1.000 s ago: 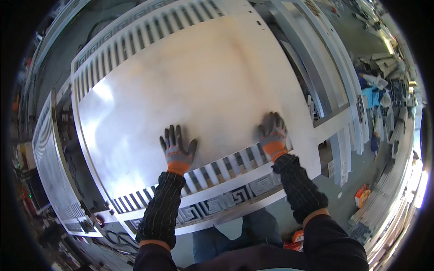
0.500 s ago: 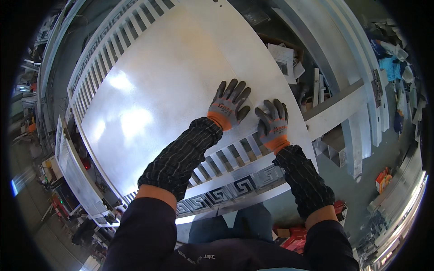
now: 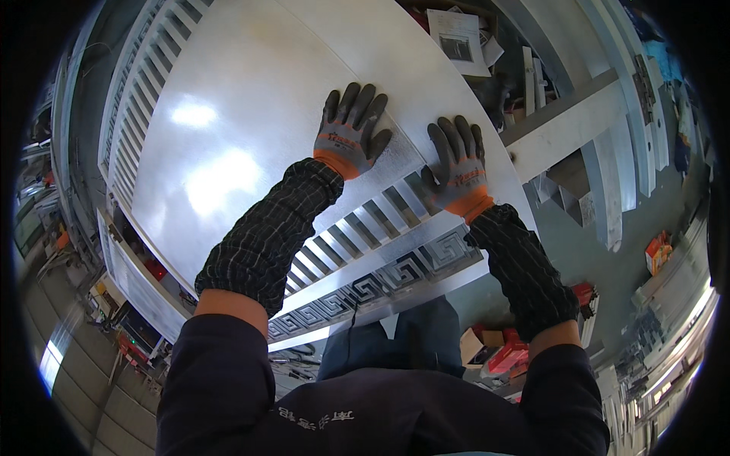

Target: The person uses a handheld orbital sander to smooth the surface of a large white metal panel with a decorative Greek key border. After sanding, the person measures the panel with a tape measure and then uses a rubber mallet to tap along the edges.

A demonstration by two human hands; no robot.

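A large silvery metal panel (image 3: 251, 91) lies flat before me, with a thin seam running across it toward its right part. My left hand (image 3: 351, 129), in a grey glove with dark fingers and an orange cuff, rests flat on the sheet left of the seam. Its fingers are stretched out and hold nothing. My right hand (image 3: 459, 163), gloved alike, lies with fingers extended on the strip right of the seam, near a row of metal slats (image 3: 369, 224). Along the near edge runs a dark Greek-key pattern band (image 3: 365, 287).
Metal beams (image 3: 566, 114) form a frame at the right. A box of offcuts and papers (image 3: 458, 42) lies at the far right. Red boxes (image 3: 508, 356) sit on the floor near my legs. Another slatted panel (image 3: 125, 262) stands at the left.
Both hands have shifted away from me over the panel, the left one also leftward. The view has moved, so the panel sits differently. Both hands remain spread.
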